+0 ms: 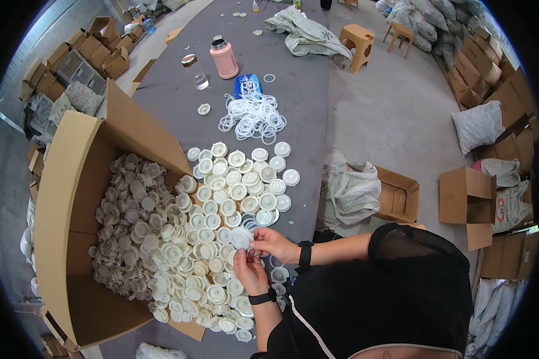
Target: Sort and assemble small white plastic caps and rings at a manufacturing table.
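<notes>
My right hand (273, 245) pinches a round, whitish plastic lid (241, 237) between thumb and fingers. Just below it, my left hand (251, 273) is closed, its fingertips at the lid's lower edge; whether they hold anything else is hidden. Both hands are over the near edge of a big heap of similar lids (193, 267), which spills from a cardboard box (84, 230) lying on its side. A few rings (249, 223) show among the lids beside my right hand. Farther back lies a tangled pile of white rings (253, 118).
Beyond the rings stand a blue packet (247, 85), a pink flask (223, 59) and a clear bottle (195, 72) on the grey-covered table (167, 84). A white sack (353, 192) and an open carton (398, 195) sit right of the table, with tan stools (357, 48) farther off.
</notes>
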Demonstrator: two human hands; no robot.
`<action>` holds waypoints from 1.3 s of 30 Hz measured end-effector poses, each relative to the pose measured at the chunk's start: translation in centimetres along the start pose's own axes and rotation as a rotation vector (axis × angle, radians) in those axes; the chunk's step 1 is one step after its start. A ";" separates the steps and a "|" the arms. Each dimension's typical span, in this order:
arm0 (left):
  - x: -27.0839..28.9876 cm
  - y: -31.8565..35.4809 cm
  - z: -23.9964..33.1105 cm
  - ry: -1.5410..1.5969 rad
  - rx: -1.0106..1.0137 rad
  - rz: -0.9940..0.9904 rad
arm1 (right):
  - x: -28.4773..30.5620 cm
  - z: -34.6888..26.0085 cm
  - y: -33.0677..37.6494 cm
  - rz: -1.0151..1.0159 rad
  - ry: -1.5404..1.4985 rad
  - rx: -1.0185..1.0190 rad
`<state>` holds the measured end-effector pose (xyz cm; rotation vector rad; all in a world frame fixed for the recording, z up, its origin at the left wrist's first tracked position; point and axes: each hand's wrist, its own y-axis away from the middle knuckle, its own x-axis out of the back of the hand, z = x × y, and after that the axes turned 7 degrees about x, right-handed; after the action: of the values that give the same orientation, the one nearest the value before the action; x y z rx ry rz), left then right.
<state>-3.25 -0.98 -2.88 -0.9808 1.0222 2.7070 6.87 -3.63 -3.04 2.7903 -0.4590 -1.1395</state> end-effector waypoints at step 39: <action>12.9 -9.4 8.6 -2.120 -0.293 0.801 | 6.1 -1.4 -7.6 0.082 0.464 -0.203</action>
<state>-15.35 9.78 -10.97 2.2756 0.3232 2.1986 13.79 1.66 -7.63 2.7014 -0.3781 -0.4633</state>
